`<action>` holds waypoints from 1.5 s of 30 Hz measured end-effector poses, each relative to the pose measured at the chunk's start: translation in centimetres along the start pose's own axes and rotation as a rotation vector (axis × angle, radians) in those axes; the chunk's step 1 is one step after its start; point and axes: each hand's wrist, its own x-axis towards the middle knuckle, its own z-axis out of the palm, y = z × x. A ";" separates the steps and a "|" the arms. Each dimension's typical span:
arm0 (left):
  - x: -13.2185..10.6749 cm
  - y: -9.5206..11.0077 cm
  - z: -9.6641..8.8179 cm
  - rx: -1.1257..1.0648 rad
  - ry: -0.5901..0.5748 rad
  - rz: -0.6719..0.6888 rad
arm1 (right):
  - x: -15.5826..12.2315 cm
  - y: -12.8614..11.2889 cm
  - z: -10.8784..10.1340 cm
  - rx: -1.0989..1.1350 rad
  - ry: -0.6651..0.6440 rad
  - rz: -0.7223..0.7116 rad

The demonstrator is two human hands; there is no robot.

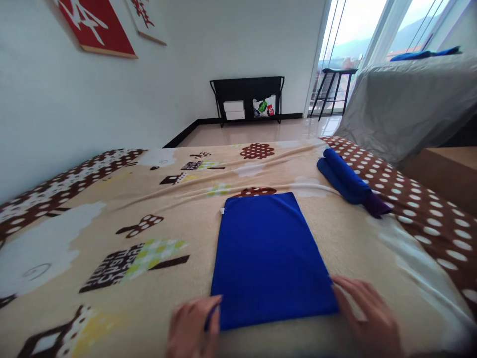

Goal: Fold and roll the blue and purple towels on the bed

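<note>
A blue cloth [270,256], folded into a flat rectangle, lies on the patterned beige blanket [112,219] right in front of me. My left hand [192,325] pinches its near left corner, fingers closed on the edge. At the near right corner my right hand [367,315] rests with fingers pressed on the cloth's edge. Farther off to the right lie two rolled blue cloths [345,179] side by side, with a dark purple roll [376,205] at their near end.
The blanket covers a bed whose right edge has a brown dotted border [421,209]. Beyond it are a tiled floor, a black rack [248,99] with boxes against the wall, a stool [335,84] by the window and grey-covered furniture [406,104] at right.
</note>
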 end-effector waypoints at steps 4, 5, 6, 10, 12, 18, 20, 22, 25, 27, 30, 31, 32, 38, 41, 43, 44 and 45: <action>3.4 5.5 6.2 0.125 -0.106 0.229 | 3.6 -7.2 4.9 -0.040 -0.163 -0.208; 3.5 5.9 7.2 0.175 -0.131 0.244 | 3.7 -7.8 5.8 -0.067 -0.210 -0.247; 3.2 5.8 7.8 0.222 -0.153 0.243 | 3.5 -7.7 6.4 -0.095 -0.249 -0.271; -0.5 1.2 5.9 0.359 -0.204 0.122 | 0.4 -2.6 5.3 -0.214 -0.317 -0.179; -2.4 -1.3 3.9 0.388 -0.220 0.071 | -1.0 0.3 3.7 -0.250 -0.308 -0.133; -0.5 0.1 3.5 0.377 -0.206 0.070 | 1.4 -1.8 3.6 -0.219 -0.265 -0.133; 2.0 2.8 5.7 0.353 -0.195 0.075 | 3.3 -5.0 5.5 -0.155 -0.285 -0.156; 3.9 5.1 8.0 0.341 -0.206 0.066 | 4.4 -7.4 7.5 -0.100 -0.309 -0.187; 4.4 6.2 9.7 0.319 -0.259 0.046 | 4.3 -7.9 9.0 -0.097 -0.349 -0.186; 3.2 4.9 9.1 0.308 -0.295 0.016 | 3.2 -5.9 8.4 -0.131 -0.362 -0.142; 0.1 1.4 6.6 0.327 -0.309 -0.053 | 0.8 -1.4 5.8 -0.166 -0.363 -0.067; -0.9 0.2 5.6 0.338 -0.309 -0.063 | 0.2 0.1 4.9 -0.170 -0.366 -0.053; -1.7 -0.7 4.7 0.345 -0.310 -0.063 | -0.2 1.2 4.1 -0.169 -0.367 -0.048; 3.3 -1.4 4.3 0.224 -0.381 0.060 | 5.5 1.4 5.2 0.006 -0.462 -0.113; 11.0 -0.3 8.5 0.097 -0.522 0.050 | 12.3 -1.5 10.1 0.102 -0.586 -0.134; 15.6 -0.3 11.9 0.065 -0.586 -0.011 | 16.3 -3.0 13.6 0.094 -0.635 -0.117; 17.4 -0.7 13.3 0.069 -0.591 -0.038 | 17.8 -3.2 15.1 0.082 -0.638 -0.104; 18.7 -1.5 14.6 0.078 -0.592 -0.064 | 19.1 -3.1 16.2 0.068 -0.635 -0.090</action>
